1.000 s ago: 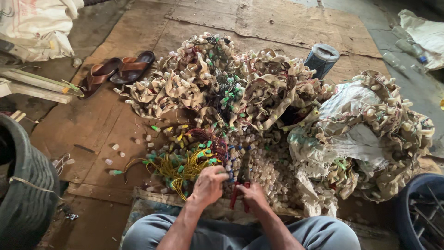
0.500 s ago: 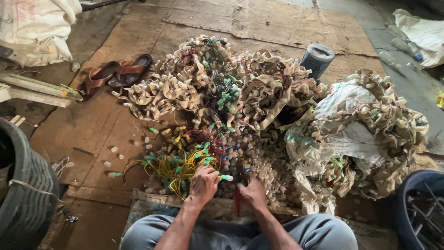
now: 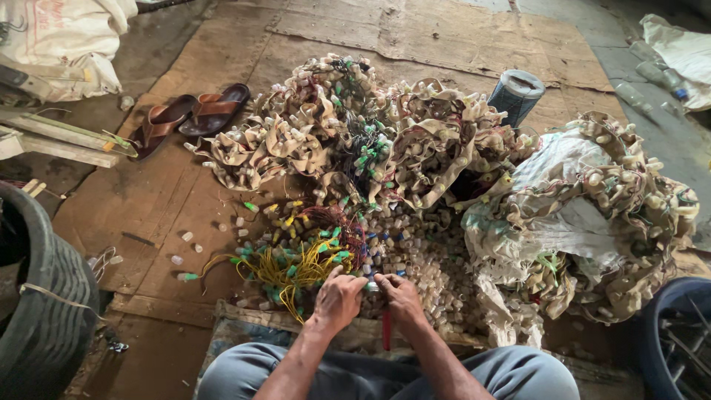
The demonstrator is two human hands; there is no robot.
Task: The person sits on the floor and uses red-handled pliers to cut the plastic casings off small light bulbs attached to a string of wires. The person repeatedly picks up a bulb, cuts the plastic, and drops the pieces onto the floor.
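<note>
My left hand point(image 3: 338, 298) and my right hand point(image 3: 401, 298) meet in front of me, fingers pinched together on a small pale plastic piece with a green end point(image 3: 369, 286); which hand bears it most I cannot tell. Below the right hand a red tool handle point(image 3: 386, 331) sticks down. Just left lies a tangle of yellow and red wires with green caps point(image 3: 300, 261). Behind the hands is a heap of small pale plastic sockets point(image 3: 415, 248). Beyond it lie piles of beige strips studded with sockets point(image 3: 326, 126).
A white sack draped with socket strips point(image 3: 585, 215) lies at right. A pair of brown sandals point(image 3: 189, 117) and wooden sticks point(image 3: 59, 137) are at left. A tyre point(image 3: 41, 311) stands at lower left, a dark cylinder point(image 3: 516, 92) behind, a blue tub point(image 3: 678, 337) at lower right.
My hands have drawn closer together on the small piece. The view shifted slightly; the piles have not moved.
</note>
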